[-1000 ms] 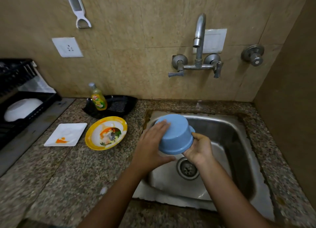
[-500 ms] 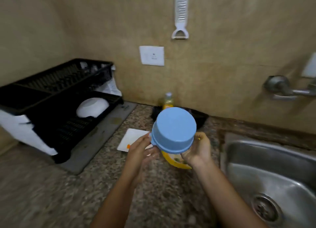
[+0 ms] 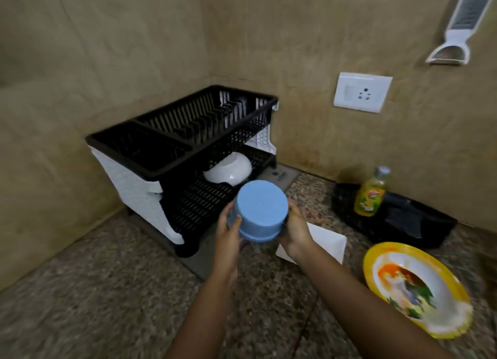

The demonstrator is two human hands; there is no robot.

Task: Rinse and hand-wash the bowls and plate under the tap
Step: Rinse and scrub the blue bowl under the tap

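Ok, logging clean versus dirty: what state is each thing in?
blue bowl: upside down, off the counter.
left hand: grips blue bowl.
right hand: grips blue bowl.
white bowl: upside down on lower tier of dish rack.
yellow bowl: food-smeared, on counter.
white plate: flat on counter, partly hidden.
soap bottle: upright.

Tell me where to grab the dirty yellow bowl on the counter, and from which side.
Probably pinch the yellow bowl by its wide flared rim at the left edge, coming from above and the left. It sits upright, mouth up, soiled inside, so the rim is the clean, graspable lip, and that edge faces bare counter.
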